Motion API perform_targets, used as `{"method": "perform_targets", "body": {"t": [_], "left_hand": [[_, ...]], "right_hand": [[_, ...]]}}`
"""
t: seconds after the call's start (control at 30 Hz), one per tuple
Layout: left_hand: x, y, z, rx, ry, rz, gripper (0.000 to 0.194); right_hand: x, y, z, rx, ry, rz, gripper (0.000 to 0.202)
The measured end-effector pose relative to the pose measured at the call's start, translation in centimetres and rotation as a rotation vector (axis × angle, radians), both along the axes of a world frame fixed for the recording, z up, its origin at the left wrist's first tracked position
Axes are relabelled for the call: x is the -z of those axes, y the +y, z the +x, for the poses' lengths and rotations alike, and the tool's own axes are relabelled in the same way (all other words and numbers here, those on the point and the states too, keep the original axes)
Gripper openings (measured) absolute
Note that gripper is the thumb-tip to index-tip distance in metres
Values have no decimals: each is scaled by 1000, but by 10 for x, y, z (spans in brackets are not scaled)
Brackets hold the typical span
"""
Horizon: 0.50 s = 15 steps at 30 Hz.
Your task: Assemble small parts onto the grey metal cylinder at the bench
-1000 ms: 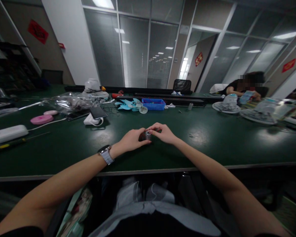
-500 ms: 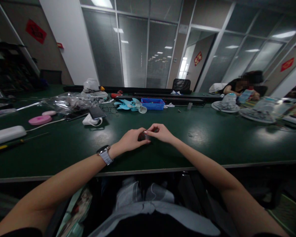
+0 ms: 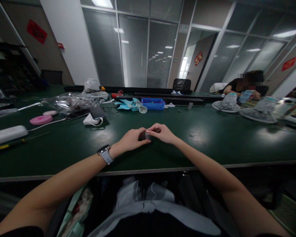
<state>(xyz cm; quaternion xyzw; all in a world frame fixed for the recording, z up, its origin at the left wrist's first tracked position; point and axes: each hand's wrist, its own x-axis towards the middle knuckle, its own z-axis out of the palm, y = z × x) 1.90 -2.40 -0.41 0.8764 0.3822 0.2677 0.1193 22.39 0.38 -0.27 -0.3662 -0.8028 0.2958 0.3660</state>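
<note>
Both hands meet over the green table (image 3: 162, 154), near its middle. My left hand (image 3: 133, 140) curls its thumb and fingers around a small dark, partly metallic piece (image 3: 147, 135). From the right, my right hand (image 3: 162, 133) has thumb and fingertips pinched together at the top of that piece. Fingers cover most of it, so its exact shape is hard to tell. A watch (image 3: 105, 154) with a grey strap is on my left wrist.
Beyond my hands lie a blue basket (image 3: 153, 104), light-blue fan blades (image 3: 130, 104), a small grey cylinder (image 3: 189, 105) and a white charger (image 3: 91, 120). White fan parts (image 3: 226, 103) stand at the right, near a seated person (image 3: 246, 84). A yellow-handled screwdriver (image 3: 8, 145) lies left.
My right fingertips have shifted very slightly right, showing a little more of the small piece's top. My left hand keeps its grip.
</note>
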Motion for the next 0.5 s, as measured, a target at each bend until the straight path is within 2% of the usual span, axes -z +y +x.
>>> {"method": "perform_targets", "body": {"t": [0.23, 0.5], "left_hand": [[-1, 0, 0, -2, 10, 13, 41], [-1, -1, 0, -3, 2, 4, 44]], "right_hand": [[0, -1, 1, -18, -9, 31, 30], [5, 15, 12, -74, 175, -147, 35]]}}
